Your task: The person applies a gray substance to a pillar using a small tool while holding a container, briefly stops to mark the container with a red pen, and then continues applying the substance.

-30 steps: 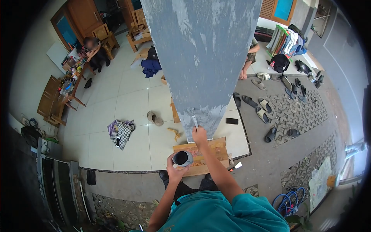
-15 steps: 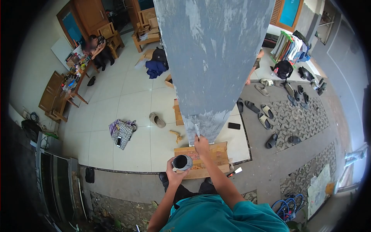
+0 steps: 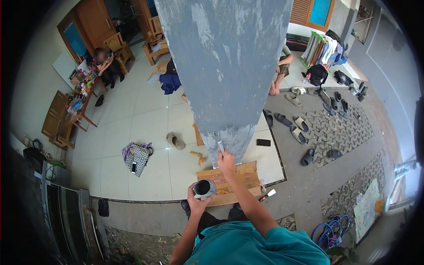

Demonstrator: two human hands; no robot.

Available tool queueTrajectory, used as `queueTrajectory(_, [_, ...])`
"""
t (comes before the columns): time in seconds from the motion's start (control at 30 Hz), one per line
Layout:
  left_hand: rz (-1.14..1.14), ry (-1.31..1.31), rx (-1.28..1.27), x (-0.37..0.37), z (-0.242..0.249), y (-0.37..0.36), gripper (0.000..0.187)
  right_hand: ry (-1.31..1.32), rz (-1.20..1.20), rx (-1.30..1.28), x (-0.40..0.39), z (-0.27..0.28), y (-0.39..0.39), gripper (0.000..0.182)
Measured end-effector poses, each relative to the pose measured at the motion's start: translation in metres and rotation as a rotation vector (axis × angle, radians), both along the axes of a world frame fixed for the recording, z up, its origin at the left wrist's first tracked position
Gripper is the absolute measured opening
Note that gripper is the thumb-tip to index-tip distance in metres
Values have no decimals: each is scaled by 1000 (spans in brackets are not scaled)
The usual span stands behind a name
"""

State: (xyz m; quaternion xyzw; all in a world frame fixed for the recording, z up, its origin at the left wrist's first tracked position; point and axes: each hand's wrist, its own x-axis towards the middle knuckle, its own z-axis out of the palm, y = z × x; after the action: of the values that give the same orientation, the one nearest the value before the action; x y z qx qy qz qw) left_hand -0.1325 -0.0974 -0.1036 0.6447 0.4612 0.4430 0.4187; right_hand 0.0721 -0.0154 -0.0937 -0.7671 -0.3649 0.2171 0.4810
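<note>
My left hand (image 3: 198, 202) is wrapped round a grey cup (image 3: 213, 189) with a dark inside, held upright below the pillar. My right hand (image 3: 227, 163) grips what looks like a paintbrush (image 3: 221, 146); its tip meets the lower face of the grey pillar (image 3: 225, 79). Patchy, lighter streaks run over the pillar, and its bottom part looks darker and wet. Flattened cardboard (image 3: 247, 179) lies on the floor at the pillar's foot, beneath both hands. The bristle end is too small to make out clearly.
Right of the pillar lie a black phone (image 3: 263, 142) and a white-bladed tool (image 3: 268, 194). A sandal (image 3: 176, 141) and checked cloth (image 3: 138, 158) rest on the tiles to the left. Several shoes (image 3: 299, 135) sit on the paving. Two people (image 3: 108, 66) sit further back.
My view has shifted slightly, so the pillar appears further left and more of the person behind it shows. My right hand has stayed low on the pillar with the brush; the cup remains held.
</note>
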Motion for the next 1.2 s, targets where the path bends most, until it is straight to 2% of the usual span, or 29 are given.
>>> queueTrajectory(0.03, [-5, 0, 3, 1, 1, -1, 75, 0, -5, 3, 3, 4, 7, 32])
queueTrajectory(0.1, [-25, -4, -65, 2, 5, -4, 77, -123, -34, -171, 8, 9, 20, 31])
queueTrajectory(0.23, [-35, -3, -42, 4, -5, -2, 78, -218, -1, -144, 20, -18, 12, 31])
queueTrajectory(0.33, [3, -23, -20, 3, -5, -6, 76, -175, 14, -53, 30, -16, -10, 31])
queueTrajectory(0.4, [-19, -49, -56, 2, -3, -8, 78, -111, -103, 15, 34, -11, -17, 31])
queueTrajectory(0.47, [-27, -28, -56, 2, -2, -8, 79, -132, -100, 19, 40, -5, -3, 31])
queueTrajectory(0.53, [-39, -1, -63, 0, -6, -10, 79, -147, -101, 16, 46, -11, 4, 31])
queueTrajectory(0.6, [-66, 65, -41, 0, -7, -5, 80, -181, -77, -164, 48, -18, 7, 31])
queueTrajectory(0.7, [-69, 15, -58, 5, 1, -5, 80, -132, -65, -213, 44, -23, -12, 30])
queueTrajectory(0.83, [-75, 14, -57, 5, -1, -7, 81, -59, -73, -60, 37, -15, -11, 29])
queueTrajectory(0.9, [-49, 3, -50, 5, -1, -10, 79, -171, -57, -16, 36, -11, 3, 28])
queueTrajectory(1.1, [-41, -49, -58, 5, 1, -9, 80, -93, -48, -204, 28, -22, -4, 27])
queueTrajectory(1.2, [-40, -38, -88, 4, 1, -8, 80, -83, -93, -108, 19, -21, -14, 29])
